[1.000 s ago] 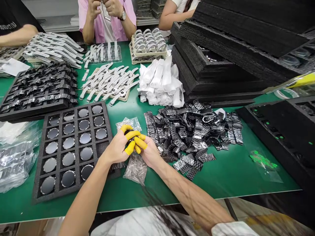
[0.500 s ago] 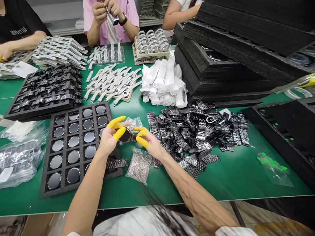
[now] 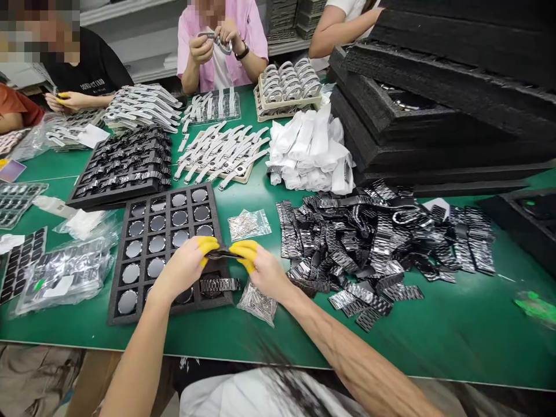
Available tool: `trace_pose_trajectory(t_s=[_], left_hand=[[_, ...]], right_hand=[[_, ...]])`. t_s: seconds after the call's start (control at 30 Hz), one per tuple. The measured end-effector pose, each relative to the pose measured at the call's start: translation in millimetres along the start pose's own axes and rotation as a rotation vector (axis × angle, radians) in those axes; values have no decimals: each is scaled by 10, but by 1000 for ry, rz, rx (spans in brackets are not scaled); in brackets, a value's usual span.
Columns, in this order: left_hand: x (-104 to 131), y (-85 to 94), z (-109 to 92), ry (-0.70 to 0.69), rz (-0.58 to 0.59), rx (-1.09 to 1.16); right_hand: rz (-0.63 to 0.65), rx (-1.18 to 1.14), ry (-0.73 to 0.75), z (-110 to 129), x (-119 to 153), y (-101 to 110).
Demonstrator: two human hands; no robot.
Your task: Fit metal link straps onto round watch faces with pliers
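Note:
My left hand and my right hand, yellow covers on the fingertips, are both closed on a dark watch. It is turned nearly edge-on between them, and its strap is mostly hidden by my fingers. Beneath and to the left lies a black foam tray of round watch heads in square compartments. One watch with a black metal strap rests at the tray's near right corner. Just below my right hand is a clear bag of small metal pins; another pin bag lies beyond my hands.
Black metal straps are heaped on the right. White wrapped bundles and white-strapped watches stand behind. Tall black foam trays rise at the back right. Plastic packets lie left. Co-workers sit across the green table.
My view has swung to the left. The watch has tipped from showing its dark face to nearly edge-on, and my left fingers have drawn together on it.

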State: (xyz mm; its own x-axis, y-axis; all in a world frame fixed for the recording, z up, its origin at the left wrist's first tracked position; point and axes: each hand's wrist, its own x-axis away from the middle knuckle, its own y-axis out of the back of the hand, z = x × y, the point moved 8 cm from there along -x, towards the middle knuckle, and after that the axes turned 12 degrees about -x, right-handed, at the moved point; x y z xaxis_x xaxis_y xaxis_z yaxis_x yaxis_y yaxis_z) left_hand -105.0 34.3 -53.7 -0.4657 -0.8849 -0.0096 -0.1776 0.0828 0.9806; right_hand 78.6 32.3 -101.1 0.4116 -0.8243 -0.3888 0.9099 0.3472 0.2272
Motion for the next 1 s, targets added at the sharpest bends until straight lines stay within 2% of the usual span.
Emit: trace_pose_trajectory(t_s=[0.07, 0.13, 0.27, 0.47, 0.53, 0.63, 0.73, 0.8, 0.83, 0.9, 1.0], left_hand=[[174, -48, 86, 11, -24, -57], [330, -128, 111, 15, 8, -64], [534, -266, 49, 23, 72, -72], [504, -251, 192, 203, -144, -193], [453, -250, 242, 241, -132, -210], [393, -248, 261, 242, -33, -242], [346, -140, 254, 228, 1, -275], [259, 14, 209, 215, -36, -249], [184, 108, 161, 202, -65, -217], [-35, 291, 8, 163, -112, -122], [-497, 419, -304, 88, -99, 51]], right_hand=[[102, 137, 84, 38, 4, -148], [167, 243, 107, -6, -1, -230], [175, 318, 97, -91, -35, -211], [252, 325, 52, -9, -25, -223], [249, 329, 31, 44, -44, -167], [128, 393, -16, 91, -125, 142], [-167, 570, -143, 36, -159, 747], [-355, 731, -274, -56, -94, 1151], [-410, 800, -338, -114, -50, 1301], [-440, 891, -430, -233, 19, 1471], [-415, 949, -475, -348, 56, 1518]])
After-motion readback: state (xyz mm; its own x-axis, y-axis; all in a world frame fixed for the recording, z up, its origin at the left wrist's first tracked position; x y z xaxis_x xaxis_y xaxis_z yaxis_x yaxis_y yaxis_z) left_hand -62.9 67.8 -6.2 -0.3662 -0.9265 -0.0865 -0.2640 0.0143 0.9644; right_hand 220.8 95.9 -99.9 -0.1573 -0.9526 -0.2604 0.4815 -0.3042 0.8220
